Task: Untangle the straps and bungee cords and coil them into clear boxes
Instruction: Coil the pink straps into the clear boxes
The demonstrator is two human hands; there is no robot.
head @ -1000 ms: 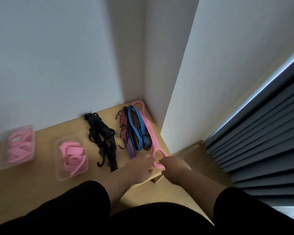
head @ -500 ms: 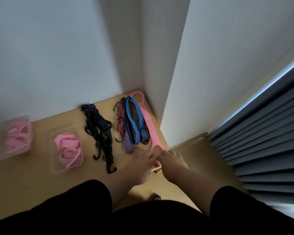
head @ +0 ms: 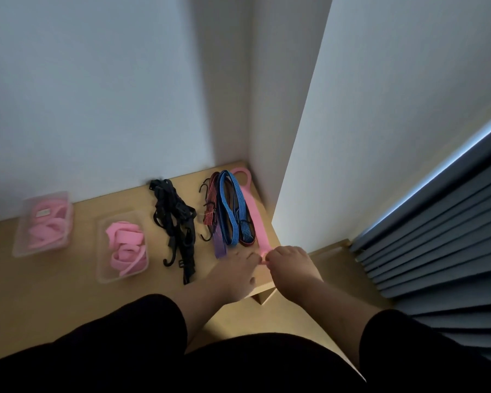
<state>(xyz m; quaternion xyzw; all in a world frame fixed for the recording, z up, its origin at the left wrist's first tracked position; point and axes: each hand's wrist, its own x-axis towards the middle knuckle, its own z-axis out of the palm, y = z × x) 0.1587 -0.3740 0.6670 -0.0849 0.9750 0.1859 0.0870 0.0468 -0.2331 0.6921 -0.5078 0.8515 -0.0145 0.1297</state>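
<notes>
Far left on the bench (head: 54, 293), near the back wall, a clear box (head: 44, 222) holds coiled pink strap; just right of it a second clear box (head: 122, 246) holds another pink coil. Next comes a black tangle of hooked cords (head: 176, 222), then a bundle of red and blue striped bungee cords (head: 227, 208) with a purple strap end (head: 220, 248), all lying front to back.

The piece in hand is the pink strap (head: 254, 214), at the bench's right edge against the wall corner. Its long axis runs from a looped end in the back right corner straight toward the person, ending near the front right corner, where both hands meet. So the whole free length lies away from the grip, toward the wall, touching the blue cords along its left side.

The left hand (head: 233, 275) rests low on the bench with its fingers reaching forward to the strap's near end; whether they pinch it or only press it I cannot tell. The right hand (head: 288, 262) is curled over, fingertips pinching the same near end from the right. Both are equally near; the right has the clearer hold.

The step looks like the start of rolling this strap from its near end. Coiling calls for drawing the length toward the front edge, and the blue cords beside it may drag along.
</notes>
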